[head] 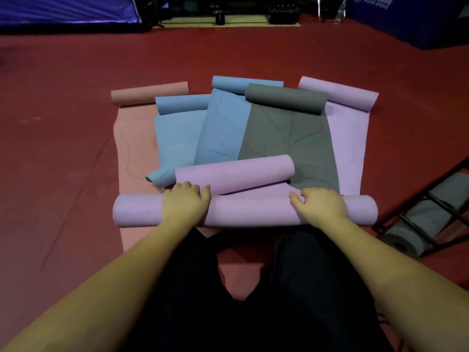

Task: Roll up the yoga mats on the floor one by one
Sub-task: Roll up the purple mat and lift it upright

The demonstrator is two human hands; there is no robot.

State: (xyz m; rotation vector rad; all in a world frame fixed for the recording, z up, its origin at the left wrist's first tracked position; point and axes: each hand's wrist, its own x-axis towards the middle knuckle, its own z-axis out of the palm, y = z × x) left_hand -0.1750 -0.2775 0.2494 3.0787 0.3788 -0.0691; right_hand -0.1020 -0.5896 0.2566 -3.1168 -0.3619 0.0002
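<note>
At the left of the frame the pink mat (134, 148) lies flat on the red floor (63, 148), its far end curled into a roll at upper left. Just right of it, two blue mats (177, 138) overlap it and each other, both with far ends rolled. Your left hand (186, 201) rests on top of the near lilac roll (243, 210) at lower centre, fingers bent over its far side in a loose grip; the thumb touches a second lilac roll (234, 174) lying slantwise just beyond. Centre right, the grey mat (289, 138) spreads over the blue one, its far end rolled. Your right hand (321, 204) presses the same near roll, fingers curled over its top. Under the grey mat, the lilac mat (351, 148) runs to another roll at upper right. At the right edge a black rack (431, 196) holds grey rolled mats (403, 240).
</note>
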